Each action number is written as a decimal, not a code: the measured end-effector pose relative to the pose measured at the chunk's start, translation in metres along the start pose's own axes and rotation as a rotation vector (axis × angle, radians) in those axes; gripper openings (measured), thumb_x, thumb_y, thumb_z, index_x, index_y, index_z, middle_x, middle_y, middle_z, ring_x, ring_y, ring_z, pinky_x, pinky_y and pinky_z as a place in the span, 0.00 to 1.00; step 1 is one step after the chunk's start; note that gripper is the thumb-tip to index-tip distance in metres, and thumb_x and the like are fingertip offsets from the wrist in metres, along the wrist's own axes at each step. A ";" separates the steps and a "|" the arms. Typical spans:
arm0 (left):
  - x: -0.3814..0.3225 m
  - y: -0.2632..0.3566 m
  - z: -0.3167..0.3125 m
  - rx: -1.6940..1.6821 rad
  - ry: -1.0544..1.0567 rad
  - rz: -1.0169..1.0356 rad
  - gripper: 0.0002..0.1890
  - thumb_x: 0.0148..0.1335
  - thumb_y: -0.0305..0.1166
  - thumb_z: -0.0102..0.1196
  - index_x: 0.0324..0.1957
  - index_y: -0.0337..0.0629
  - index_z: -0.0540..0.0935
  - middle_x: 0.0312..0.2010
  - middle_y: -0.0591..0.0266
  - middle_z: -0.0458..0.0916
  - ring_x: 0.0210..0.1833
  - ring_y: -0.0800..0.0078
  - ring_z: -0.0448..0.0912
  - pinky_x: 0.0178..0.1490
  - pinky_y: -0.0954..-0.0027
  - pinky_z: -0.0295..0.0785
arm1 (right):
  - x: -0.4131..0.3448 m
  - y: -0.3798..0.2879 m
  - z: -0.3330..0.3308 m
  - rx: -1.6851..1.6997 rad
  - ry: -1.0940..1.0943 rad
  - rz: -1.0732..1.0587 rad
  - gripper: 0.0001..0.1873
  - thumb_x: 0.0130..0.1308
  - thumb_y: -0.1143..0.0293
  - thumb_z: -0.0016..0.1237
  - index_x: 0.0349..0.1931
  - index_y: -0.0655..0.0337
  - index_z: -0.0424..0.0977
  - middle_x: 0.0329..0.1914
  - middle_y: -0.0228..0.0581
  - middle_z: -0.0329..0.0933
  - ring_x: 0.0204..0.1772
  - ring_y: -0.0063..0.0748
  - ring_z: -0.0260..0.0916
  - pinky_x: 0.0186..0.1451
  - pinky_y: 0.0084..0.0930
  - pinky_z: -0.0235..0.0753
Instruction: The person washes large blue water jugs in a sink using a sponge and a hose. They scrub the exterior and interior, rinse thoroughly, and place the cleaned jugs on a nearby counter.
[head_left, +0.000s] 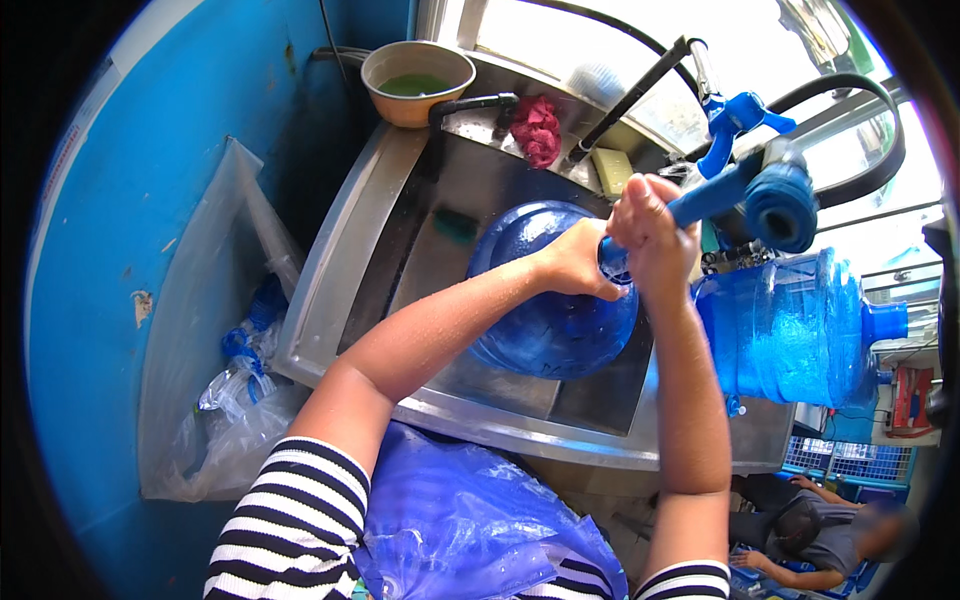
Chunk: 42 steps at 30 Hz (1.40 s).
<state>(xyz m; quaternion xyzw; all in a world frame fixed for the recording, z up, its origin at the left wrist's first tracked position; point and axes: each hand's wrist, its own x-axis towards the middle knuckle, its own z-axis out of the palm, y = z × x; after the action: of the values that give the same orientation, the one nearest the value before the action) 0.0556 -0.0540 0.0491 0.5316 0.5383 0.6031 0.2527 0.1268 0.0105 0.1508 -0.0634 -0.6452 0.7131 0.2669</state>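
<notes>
A round blue water jug (555, 337) sits in the stainless steel sink (480, 390), its mouth tilted up toward me. My left hand (581, 259) is wrapped around the jug's neck. In my right hand (652, 225) is a blue pipe-like handle (712, 196), gripped just above the jug's mouth. Its lower end reaches to the opening, and whatever is inside is hidden. The handle's upper end is thick, round and blurred, in front of a blue tap (739, 116).
Another blue jug (780, 330) lies on the counter at right. Behind the sink are an orange bowl (412, 105), a red cloth (537, 131) and a yellow sponge (613, 169). A clear plastic bag (225, 420) hangs at left. Another person (817, 525) is at lower right.
</notes>
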 end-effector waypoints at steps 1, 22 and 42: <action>0.001 0.001 0.000 0.011 -0.007 0.002 0.28 0.37 0.35 0.70 0.44 0.35 0.79 0.39 0.55 0.82 0.46 0.66 0.80 0.53 0.66 0.71 | 0.003 -0.008 -0.001 -0.034 -0.021 0.101 0.21 0.69 0.65 0.49 0.16 0.56 0.59 0.11 0.23 0.50 0.14 0.17 0.45 0.19 0.20 0.48; 0.002 -0.010 0.017 -0.020 0.183 0.182 0.28 0.32 0.34 0.69 0.40 0.32 0.78 0.34 0.49 0.82 0.37 0.61 0.81 0.46 0.65 0.74 | -0.001 0.007 0.006 0.031 0.182 -0.038 0.17 0.65 0.63 0.56 0.20 0.55 0.64 0.12 0.20 0.55 0.15 0.13 0.50 0.17 0.17 0.47; -0.004 0.008 0.015 0.045 -0.053 0.048 0.37 0.37 0.39 0.73 0.51 0.37 0.73 0.53 0.48 0.72 0.60 0.53 0.68 0.62 0.58 0.62 | -0.008 0.004 -0.039 0.174 -0.213 0.168 0.18 0.65 0.63 0.54 0.18 0.53 0.64 0.13 0.20 0.55 0.16 0.13 0.49 0.20 0.16 0.46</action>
<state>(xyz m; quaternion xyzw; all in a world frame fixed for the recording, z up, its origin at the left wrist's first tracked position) 0.0725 -0.0536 0.0526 0.5660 0.5319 0.5823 0.2402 0.1491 0.0415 0.1390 -0.0176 -0.5981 0.7887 0.1408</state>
